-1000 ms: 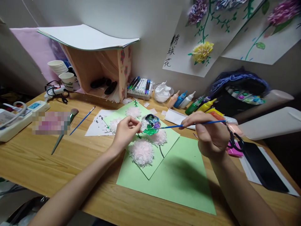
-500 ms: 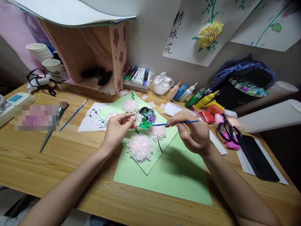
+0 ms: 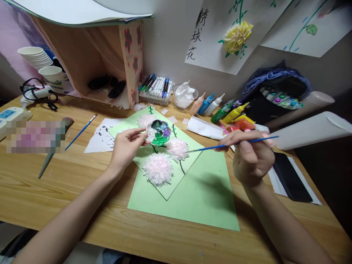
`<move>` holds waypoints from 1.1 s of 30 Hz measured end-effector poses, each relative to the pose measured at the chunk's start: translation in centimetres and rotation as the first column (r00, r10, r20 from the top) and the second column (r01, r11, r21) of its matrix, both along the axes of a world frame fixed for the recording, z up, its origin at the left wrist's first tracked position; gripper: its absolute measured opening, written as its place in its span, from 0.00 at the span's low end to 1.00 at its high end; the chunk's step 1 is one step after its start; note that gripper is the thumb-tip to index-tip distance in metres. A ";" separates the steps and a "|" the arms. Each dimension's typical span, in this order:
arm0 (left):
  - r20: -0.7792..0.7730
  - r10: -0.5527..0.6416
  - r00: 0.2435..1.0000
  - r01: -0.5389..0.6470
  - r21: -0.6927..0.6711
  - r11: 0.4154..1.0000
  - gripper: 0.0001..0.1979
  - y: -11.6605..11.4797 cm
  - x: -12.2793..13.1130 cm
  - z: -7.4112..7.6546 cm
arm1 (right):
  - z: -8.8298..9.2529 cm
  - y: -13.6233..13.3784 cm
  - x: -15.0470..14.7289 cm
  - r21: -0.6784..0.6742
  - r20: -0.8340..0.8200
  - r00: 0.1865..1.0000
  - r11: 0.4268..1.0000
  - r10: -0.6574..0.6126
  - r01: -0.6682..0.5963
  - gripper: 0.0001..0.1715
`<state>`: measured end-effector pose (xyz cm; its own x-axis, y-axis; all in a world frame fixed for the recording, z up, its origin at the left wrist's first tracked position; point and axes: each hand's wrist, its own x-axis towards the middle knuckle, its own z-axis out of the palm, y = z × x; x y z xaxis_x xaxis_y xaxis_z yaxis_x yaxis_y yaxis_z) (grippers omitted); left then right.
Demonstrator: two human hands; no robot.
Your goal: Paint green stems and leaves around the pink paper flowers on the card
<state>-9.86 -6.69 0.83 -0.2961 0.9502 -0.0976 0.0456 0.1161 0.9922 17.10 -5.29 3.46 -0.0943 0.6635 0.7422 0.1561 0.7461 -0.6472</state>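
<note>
My left hand (image 3: 125,145) pinches the rim of a small flower-shaped paint palette (image 3: 158,132) smeared with green, blue and purple, held just above a light green sheet (image 3: 165,183). On that sheet sit fluffy pink paper flowers (image 3: 157,173) with dark painted stems. My right hand (image 3: 251,156) is closed on a thin blue paintbrush (image 3: 220,146). Its tip points left and hovers beside the pink flower (image 3: 177,147) to the right of the palette.
A second green sheet (image 3: 203,200) lies under the first. Squeeze bottles of paint (image 3: 221,112), a marker tray (image 3: 155,88), a bowl of tissue (image 3: 185,97), paper cups (image 3: 41,62), a spare brush (image 3: 81,131), a power strip (image 3: 11,114) and a black tablet (image 3: 291,176) ring the wooden desk (image 3: 41,190).
My right hand drew back to the right with the brush, whose tip left the palette and now sits lower by a pink flower. The view shifted slightly; the left hand keeps holding the palette.
</note>
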 end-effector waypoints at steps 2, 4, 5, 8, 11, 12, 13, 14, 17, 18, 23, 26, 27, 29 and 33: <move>-0.008 0.027 1.000 -0.027 0.006 1.000 0.22 0.0 -0.2 0.0 | -1.1 -0.7 0.7 -0.014 0.082 0.996 1.000 0.026 -0.025 0.11; -0.017 0.046 0.999 -0.045 0.010 0.999 0.22 0.1 -0.3 -0.1 | -2.0 -1.4 1.1 -0.021 0.166 0.983 0.997 0.077 -0.074 0.10; -0.023 0.048 0.999 -0.048 0.009 0.999 0.22 0.1 -0.3 -0.1 | -2.3 -1.6 1.1 -0.018 0.205 0.974 0.995 0.101 -0.100 0.11; -0.034 0.043 0.999 -0.043 0.002 0.999 0.22 0.0 -0.1 -0.1 | -2.7 -1.9 0.9 0.030 0.309 0.943 0.990 0.125 -0.141 0.11; -0.049 0.040 0.998 -0.040 0.005 0.999 0.21 -0.1 -0.1 -0.1 | -2.7 -1.8 0.6 0.087 0.370 0.923 0.985 0.107 -0.150 0.12; -0.056 0.042 0.998 -0.042 0.010 0.999 0.21 -0.1 -0.1 -0.1 | -2.7 -1.8 0.5 0.094 0.379 0.919 0.983 0.109 -0.155 0.13; -0.062 0.046 0.997 -0.045 0.017 0.999 0.21 -0.1 -0.2 -0.1 | -2.7 -1.8 0.5 0.096 0.386 0.916 0.982 0.112 -0.161 0.13; -0.066 0.050 0.997 -0.048 0.024 0.999 0.21 0.0 -0.3 -0.2 | -2.7 -1.8 0.5 0.098 0.390 0.914 0.982 0.114 -0.164 0.13; -0.069 0.051 0.996 -0.048 0.044 0.998 0.20 0.1 -0.5 -0.3 | -2.8 -1.8 0.4 0.101 0.396 0.912 0.982 0.109 -0.161 0.13; -0.070 0.049 0.996 -0.046 0.047 0.998 0.20 0.1 -0.5 -0.4 | -2.8 -1.8 0.4 0.101 0.395 0.912 0.982 0.106 -0.158 0.13; -0.080 0.045 0.996 -0.042 0.035 0.998 0.20 0.0 -0.5 -0.2 | -3.1 -1.7 0.4 0.076 0.387 0.916 0.986 0.108 -0.149 0.12; -0.080 0.046 0.996 -0.044 0.033 0.999 0.19 -0.1 -0.4 0.0 | -3.2 -1.6 0.4 0.070 0.386 0.915 0.986 0.115 -0.154 0.12; -0.079 0.047 0.996 -0.044 0.034 0.998 0.19 -0.1 -0.3 0.1 | -3.2 -1.5 0.4 0.068 0.387 0.914 0.985 0.121 -0.159 0.12; -0.082 0.049 0.995 -0.046 0.037 0.998 0.19 -0.1 -0.3 0.2 | -3.3 -1.5 0.4 0.061 0.392 0.911 0.984 0.129 -0.166 0.12; -0.079 0.063 0.995 -0.060 0.039 0.997 0.18 0.0 -0.3 0.2 | -3.2 -1.4 0.4 0.049 0.404 0.904 0.983 0.142 -0.177 0.12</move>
<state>-10.14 -6.68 1.03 -0.3597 0.9323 -0.0370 0.1190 0.0852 0.9892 17.55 -6.72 0.23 -0.4921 0.5529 0.6724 0.2619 0.8307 -0.4913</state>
